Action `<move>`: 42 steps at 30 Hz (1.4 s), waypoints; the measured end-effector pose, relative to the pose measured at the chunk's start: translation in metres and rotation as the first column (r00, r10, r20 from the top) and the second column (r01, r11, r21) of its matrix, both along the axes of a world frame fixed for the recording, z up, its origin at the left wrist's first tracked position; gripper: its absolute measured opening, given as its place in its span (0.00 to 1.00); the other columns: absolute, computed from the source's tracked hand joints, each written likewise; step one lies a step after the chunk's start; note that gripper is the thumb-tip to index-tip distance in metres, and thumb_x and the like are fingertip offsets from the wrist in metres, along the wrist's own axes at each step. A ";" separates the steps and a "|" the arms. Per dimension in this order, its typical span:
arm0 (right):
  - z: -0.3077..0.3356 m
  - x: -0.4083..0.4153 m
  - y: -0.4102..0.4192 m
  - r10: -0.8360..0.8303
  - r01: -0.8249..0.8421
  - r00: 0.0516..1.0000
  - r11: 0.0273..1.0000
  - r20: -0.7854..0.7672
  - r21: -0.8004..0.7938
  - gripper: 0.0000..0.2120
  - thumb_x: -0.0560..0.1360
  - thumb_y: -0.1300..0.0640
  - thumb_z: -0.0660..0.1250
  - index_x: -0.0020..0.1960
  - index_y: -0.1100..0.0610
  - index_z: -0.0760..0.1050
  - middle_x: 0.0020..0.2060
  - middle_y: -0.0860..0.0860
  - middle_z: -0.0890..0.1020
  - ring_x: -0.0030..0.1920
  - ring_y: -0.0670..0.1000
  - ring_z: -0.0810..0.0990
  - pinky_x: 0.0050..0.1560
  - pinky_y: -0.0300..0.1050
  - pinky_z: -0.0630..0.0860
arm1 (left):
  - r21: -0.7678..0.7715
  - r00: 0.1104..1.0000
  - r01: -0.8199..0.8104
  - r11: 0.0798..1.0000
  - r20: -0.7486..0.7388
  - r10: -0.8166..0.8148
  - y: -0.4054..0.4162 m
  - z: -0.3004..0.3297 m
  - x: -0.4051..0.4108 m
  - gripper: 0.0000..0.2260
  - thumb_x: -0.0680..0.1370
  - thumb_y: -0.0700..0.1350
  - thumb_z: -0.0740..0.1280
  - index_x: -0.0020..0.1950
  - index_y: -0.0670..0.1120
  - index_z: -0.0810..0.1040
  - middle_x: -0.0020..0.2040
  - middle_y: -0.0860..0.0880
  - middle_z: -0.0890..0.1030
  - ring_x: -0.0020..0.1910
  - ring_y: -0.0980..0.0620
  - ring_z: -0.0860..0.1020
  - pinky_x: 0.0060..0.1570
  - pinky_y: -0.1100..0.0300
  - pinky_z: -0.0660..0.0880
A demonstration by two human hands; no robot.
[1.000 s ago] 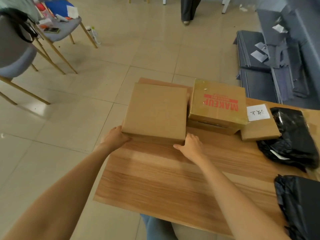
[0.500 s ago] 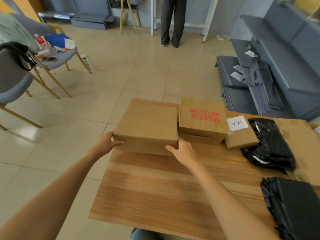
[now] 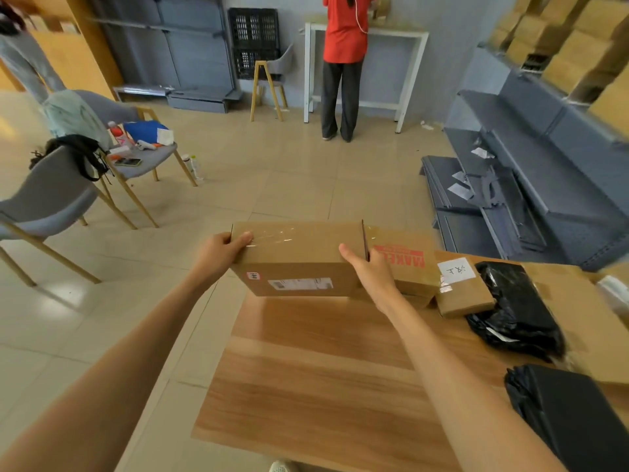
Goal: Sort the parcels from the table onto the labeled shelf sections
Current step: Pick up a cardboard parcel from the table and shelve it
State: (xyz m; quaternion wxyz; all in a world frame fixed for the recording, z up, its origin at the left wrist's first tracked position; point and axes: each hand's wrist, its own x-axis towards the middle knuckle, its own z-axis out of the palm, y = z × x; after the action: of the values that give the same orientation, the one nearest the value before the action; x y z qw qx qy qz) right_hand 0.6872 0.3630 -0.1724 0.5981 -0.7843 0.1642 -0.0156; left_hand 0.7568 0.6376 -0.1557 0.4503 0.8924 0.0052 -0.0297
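Head view: both hands (image 3: 220, 254) grip cardboard box (image 3: 299, 264).

A parcel storeroom: stacked cardboard boxes (image 3: 558, 39) up high, grey metal shelving (image 3: 544, 158), a black crate (image 3: 254, 42), parcels on a wooden surface (image 3: 323, 386).

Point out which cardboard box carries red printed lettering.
The taped box just right of the lifted plain box, printed MAKEUP in red. The small box beside it bears only a white handwritten label.
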 end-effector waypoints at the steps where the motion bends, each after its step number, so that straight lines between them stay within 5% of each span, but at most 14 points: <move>1: 0.007 -0.002 0.000 -0.014 0.014 1.000 1.000 0.017 -0.011 0.18 0.72 0.38 0.68 0.55 0.48 0.78 0.48 0.40 0.81 0.52 0.45 0.79 0.51 0.42 0.74 | 0.023 1.000 -0.008 1.000 0.025 0.008 -0.001 0.008 -0.002 0.19 0.78 0.58 0.63 0.40 0.43 0.78 0.33 0.52 0.77 0.31 0.55 0.74 0.30 0.63 0.65; 6: 0.050 -0.014 -0.003 -0.071 0.081 0.993 0.991 0.091 -0.110 0.16 0.72 0.35 0.65 0.42 0.47 0.78 0.41 0.44 0.82 0.44 0.44 0.80 0.38 0.39 0.71 | 0.047 0.991 0.064 0.997 0.119 -0.069 0.004 0.047 -0.013 0.19 0.74 0.64 0.65 0.53 0.51 0.78 0.45 0.57 0.81 0.47 0.53 0.80 0.40 0.63 0.73; 9: 0.078 -0.022 -0.009 -0.068 0.084 0.993 0.982 0.094 -0.171 0.21 0.72 0.34 0.64 0.39 0.52 0.77 0.38 0.47 0.83 0.39 0.44 0.81 0.35 0.39 0.72 | 0.088 0.982 0.169 0.982 0.074 -0.175 0.007 0.068 -0.022 0.43 0.67 0.68 0.69 0.76 0.50 0.61 0.69 0.52 0.72 0.67 0.48 0.72 0.58 0.59 0.71; 11: 0.095 -0.027 -0.015 -0.042 0.063 0.994 0.977 0.101 -0.204 0.23 0.71 0.33 0.64 0.40 0.54 0.77 0.39 0.50 0.82 0.40 0.48 0.81 0.38 0.43 0.74 | 0.171 0.971 0.198 0.965 0.099 -0.217 0.006 0.082 -0.031 0.56 0.61 0.72 0.70 0.79 0.50 0.48 0.78 0.49 0.59 0.74 0.46 0.62 0.67 0.52 0.63; 16: 0.126 -0.043 -0.022 -0.009 0.040 0.991 0.971 0.131 -0.237 0.25 0.67 0.32 0.64 0.42 0.55 0.77 0.37 0.49 0.79 0.39 0.47 0.78 0.35 0.42 0.66 | 0.416 0.910 0.373 0.829 0.008 -0.414 -0.005 0.104 -0.063 0.62 0.52 0.80 0.65 0.79 0.54 0.47 0.78 0.51 0.57 0.74 0.47 0.59 0.70 0.48 0.60; 19: 0.134 -0.055 -0.026 -0.033 0.066 0.990 0.966 0.135 -0.251 0.23 0.66 0.33 0.65 0.40 0.54 0.75 0.35 0.47 0.78 0.35 0.45 0.78 0.33 0.41 0.66 | 0.415 0.900 0.395 0.819 0.005 -0.437 -0.013 0.100 -0.083 0.60 0.54 0.78 0.66 0.78 0.53 0.50 0.75 0.52 0.61 0.70 0.50 0.64 0.66 0.50 0.65; 24: 0.140 -0.085 -0.028 -0.040 0.085 0.984 0.961 0.173 -0.262 0.23 0.69 0.29 0.63 0.43 0.50 0.75 0.39 0.44 0.80 0.40 0.42 0.79 0.34 0.37 0.67 | 0.303 0.911 0.300 0.905 0.189 -0.366 -0.020 0.095 -0.109 0.50 0.57 0.75 0.67 0.73 0.53 0.62 0.57 0.59 0.70 0.55 0.56 0.71 0.45 0.64 0.68; 26: 0.142 -0.096 -0.032 -0.021 0.077 0.976 0.964 0.217 -0.255 0.28 0.71 0.28 0.60 0.56 0.49 0.76 0.52 0.44 0.81 0.56 0.48 0.78 0.48 0.40 0.73 | 0.233 0.922 0.274 0.933 0.211 -0.324 -0.023 0.094 -0.116 0.46 0.59 0.74 0.68 0.71 0.53 0.66 0.56 0.58 0.73 0.53 0.55 0.74 0.47 0.60 0.71; 28: 0.143 -0.111 -0.037 -0.050 0.107 0.968 0.968 0.244 -0.226 0.39 0.71 0.28 0.59 0.74 0.52 0.63 0.70 0.48 0.70 0.69 0.51 0.69 0.65 0.50 0.70 | 0.058 0.947 0.241 0.969 0.204 -0.248 -0.027 0.093 -0.123 0.41 0.59 0.72 0.70 0.67 0.53 0.70 0.53 0.57 0.78 0.50 0.55 0.78 0.48 0.56 0.76; 29: 0.143 -0.120 -0.039 -0.080 0.136 0.963 0.969 0.259 -0.205 0.41 0.72 0.29 0.60 0.77 0.51 0.58 0.73 0.48 0.66 0.71 0.50 0.67 0.65 0.49 0.70 | -0.055 0.958 0.223 0.973 0.200 -0.208 -0.029 0.094 -0.127 0.38 0.59 0.71 0.70 0.64 0.53 0.72 0.51 0.56 0.80 0.49 0.55 0.79 0.47 0.57 0.77; 32: 0.139 -0.149 -0.051 -0.182 0.241 0.920 0.962 0.346 -0.133 0.37 0.74 0.35 0.63 0.77 0.49 0.57 0.70 0.46 0.69 0.60 0.41 0.72 0.51 0.31 0.72 | -0.339 0.972 0.197 0.920 0.189 -0.138 -0.044 0.102 -0.138 0.31 0.60 0.68 0.70 0.54 0.50 0.79 0.45 0.52 0.84 0.44 0.53 0.83 0.39 0.64 0.76; 37: 0.145 -0.189 -0.075 -0.270 0.283 0.919 0.959 0.288 -0.005 0.39 0.73 0.34 0.63 0.77 0.50 0.56 0.73 0.47 0.66 0.70 0.49 0.67 0.66 0.46 0.66 | -0.605 0.975 0.220 0.765 0.126 -0.181 -0.086 0.120 -0.156 0.17 0.72 0.61 0.69 0.49 0.49 0.83 0.44 0.50 0.86 0.45 0.52 0.84 0.43 0.64 0.77; 40: 0.158 -0.214 -0.088 -0.270 0.248 0.919 0.962 0.288 0.112 0.40 0.67 0.30 0.62 0.74 0.47 0.62 0.63 0.43 0.74 0.57 0.41 0.75 0.48 0.34 0.71 | -0.679 0.960 0.255 0.688 0.092 -0.265 -0.116 0.130 -0.168 0.22 0.71 0.64 0.68 0.55 0.49 0.82 0.49 0.48 0.85 0.50 0.50 0.83 0.50 0.56 0.75; 42: 0.166 -0.231 -0.100 -0.320 0.286 0.898 0.946 0.303 0.153 0.41 0.65 0.29 0.62 0.73 0.46 0.63 0.61 0.41 0.75 0.54 0.40 0.75 0.49 0.37 0.70 | -0.710 0.942 0.290 0.642 0.095 -0.321 -0.137 0.135 -0.176 0.24 0.70 0.66 0.67 0.57 0.51 0.81 0.51 0.49 0.85 0.48 0.52 0.84 0.47 0.57 0.75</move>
State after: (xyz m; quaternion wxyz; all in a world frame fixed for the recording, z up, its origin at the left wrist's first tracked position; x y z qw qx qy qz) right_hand 0.4560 0.2630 -0.0063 0.6473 -0.7034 0.1845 -0.2285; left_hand 0.5809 0.5006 -0.0204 0.7490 0.6340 -0.1485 -0.1226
